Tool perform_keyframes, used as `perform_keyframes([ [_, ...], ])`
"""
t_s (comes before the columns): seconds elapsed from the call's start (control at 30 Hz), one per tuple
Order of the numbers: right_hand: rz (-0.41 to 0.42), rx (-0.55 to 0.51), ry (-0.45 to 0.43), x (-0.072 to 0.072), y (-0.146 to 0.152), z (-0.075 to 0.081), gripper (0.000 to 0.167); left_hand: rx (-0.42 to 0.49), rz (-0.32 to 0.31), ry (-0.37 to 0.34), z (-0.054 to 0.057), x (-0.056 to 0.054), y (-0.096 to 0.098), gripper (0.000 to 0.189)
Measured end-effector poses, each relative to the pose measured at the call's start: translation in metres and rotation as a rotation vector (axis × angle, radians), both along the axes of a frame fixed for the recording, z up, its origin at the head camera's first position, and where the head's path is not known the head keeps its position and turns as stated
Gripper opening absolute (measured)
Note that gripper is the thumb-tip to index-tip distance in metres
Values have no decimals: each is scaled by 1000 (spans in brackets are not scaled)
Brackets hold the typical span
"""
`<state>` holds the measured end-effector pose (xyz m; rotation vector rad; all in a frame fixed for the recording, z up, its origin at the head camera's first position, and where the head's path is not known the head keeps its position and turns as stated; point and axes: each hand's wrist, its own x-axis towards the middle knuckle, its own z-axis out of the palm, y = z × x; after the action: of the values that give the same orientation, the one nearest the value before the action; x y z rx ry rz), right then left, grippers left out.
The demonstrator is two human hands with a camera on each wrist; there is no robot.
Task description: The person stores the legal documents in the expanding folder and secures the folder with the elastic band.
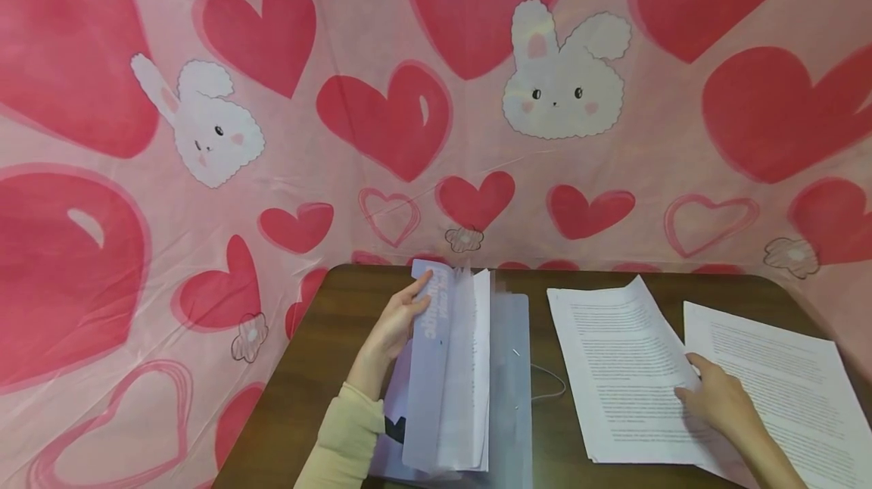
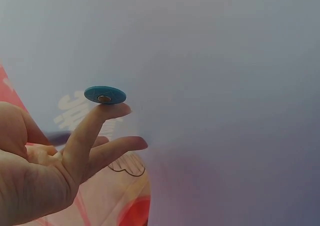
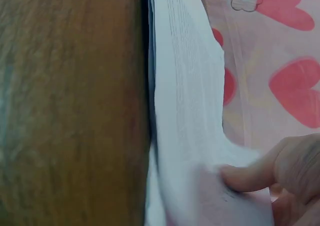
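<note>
A pale purple document folder (image 1: 427, 383) stands partly open on the table, with printed sheets (image 1: 481, 368) and clear pockets fanned upright inside. At the upper left edge of its cover, my left hand (image 1: 398, 322) grips the flap that carries white lettering. A round teal button (image 2: 105, 94) shows on the folder in the left wrist view, right by a bent fingertip. To the right, my right hand (image 1: 722, 398) pinches the right side of a stack of printed paper (image 1: 620, 375), its top sheet curling up. The thumb (image 3: 250, 177) lies over the paper in the right wrist view.
Another stack of printed paper (image 1: 777, 375) lies at the right, partly under my right forearm. A thin elastic cord (image 1: 555, 383) loops from the folder's right side. Behind the brown wooden table (image 1: 320, 330) hangs a pink cloth (image 1: 477, 133) with hearts and rabbits.
</note>
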<state>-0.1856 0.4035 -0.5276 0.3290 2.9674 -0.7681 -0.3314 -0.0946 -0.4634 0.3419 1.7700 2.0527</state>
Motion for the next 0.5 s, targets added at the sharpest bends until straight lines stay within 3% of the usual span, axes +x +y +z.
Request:
perform_keyframes([
  [0.17,-41,-108,136,2,3,-7,51,-15,-5,2,1,1,1,62],
  [0.33,-146,-252,273,9,3,-12,45,1,-15,4,1,0,2,62],
  [0.4,-183,-335,314,12,5,-12,47,5,-17,7,2,0,2,62],
  [0.5,-183,-526,396,16,11,-15,25,3,-15,7,2,0,3,62],
])
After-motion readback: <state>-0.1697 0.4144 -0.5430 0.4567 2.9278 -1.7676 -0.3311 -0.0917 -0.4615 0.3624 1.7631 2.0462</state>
